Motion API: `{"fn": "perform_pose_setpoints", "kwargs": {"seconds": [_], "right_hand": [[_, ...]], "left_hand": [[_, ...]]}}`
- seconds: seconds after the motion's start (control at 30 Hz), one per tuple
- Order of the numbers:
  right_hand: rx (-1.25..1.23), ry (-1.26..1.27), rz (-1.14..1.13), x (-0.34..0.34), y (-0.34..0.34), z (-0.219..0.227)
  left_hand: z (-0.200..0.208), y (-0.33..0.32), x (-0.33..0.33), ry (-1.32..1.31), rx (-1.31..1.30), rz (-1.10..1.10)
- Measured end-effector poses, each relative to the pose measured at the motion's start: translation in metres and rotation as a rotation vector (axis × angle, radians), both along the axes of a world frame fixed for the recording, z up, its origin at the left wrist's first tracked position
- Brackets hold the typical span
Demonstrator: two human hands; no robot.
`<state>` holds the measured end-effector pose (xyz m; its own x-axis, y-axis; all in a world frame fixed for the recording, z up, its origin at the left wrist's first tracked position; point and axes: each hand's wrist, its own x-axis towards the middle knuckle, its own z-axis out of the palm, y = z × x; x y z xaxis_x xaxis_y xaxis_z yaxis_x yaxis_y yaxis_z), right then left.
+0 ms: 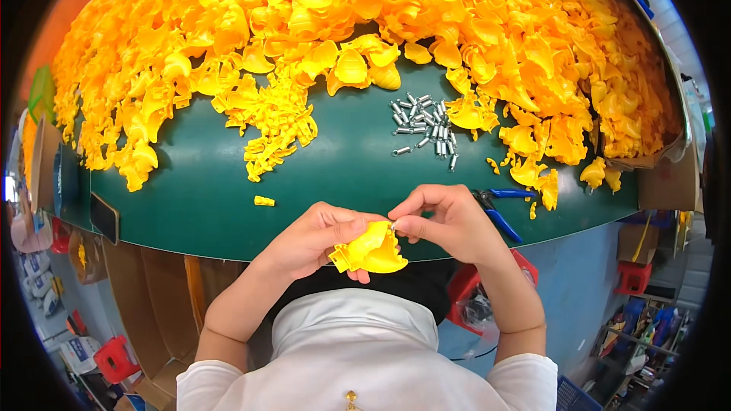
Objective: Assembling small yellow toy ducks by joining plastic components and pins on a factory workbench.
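L hand: you've got the yellow shell gripped, thumb on top, fingers underneath.
R hand: thumb + index pinched narrow at the shell's right edge; can't tell if there's a tiny bit between them.
Shell: btwn your hands, above the near edge of the green table, hollow side hard to read.
Slip risk: it's right by the edge, so if your L grip loosens while the R pushes, it could drop off the near side.
Bend risk: wall looks thin; too hard a pinch might flex or crack it.
Springs: loose heap, mid-table, far of your R hand; a bumped wrist could scatter or roll them.
Small yellow parts: piled far L, w/ one stray just far of your L hand; a sleeve or knuckle might knock it.
Cutters: blue handles, near R, just beside your R forearm; elbow swing could shove 'em off.
Shell heap: whole far side; could slide nearer if nudged.
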<state>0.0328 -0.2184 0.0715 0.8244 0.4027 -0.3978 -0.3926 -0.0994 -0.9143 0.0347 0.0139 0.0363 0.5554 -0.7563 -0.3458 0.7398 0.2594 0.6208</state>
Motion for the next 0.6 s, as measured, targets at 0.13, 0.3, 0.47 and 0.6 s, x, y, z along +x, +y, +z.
{"fn": "perform_pose_setpoints", "kwargs": {"seconds": [0.13, 0.3, 0.47, 0.6], "right_hand": [[-0.178, -0.414, 0.166, -0.011, -0.001, 0.031], [0.008, -0.09, 0.032, -0.016, -0.002, 0.013], [0.036, -0.137, 0.097, -0.026, -0.012, 0.012], [-0.439, -0.516, -0.3, -0.005, -0.044, 0.003]], "left_hand": [[0.001, 0.004, -0.001, 0.104, -0.139, -0.137], [0.002, 0.003, -0.005, -0.06, -0.03, -0.038], [-0.009, -0.006, -0.006, -0.141, -0.034, -0.179], [-0.02, -0.011, -0.013, 0.091, -0.321, 0.107]]}}
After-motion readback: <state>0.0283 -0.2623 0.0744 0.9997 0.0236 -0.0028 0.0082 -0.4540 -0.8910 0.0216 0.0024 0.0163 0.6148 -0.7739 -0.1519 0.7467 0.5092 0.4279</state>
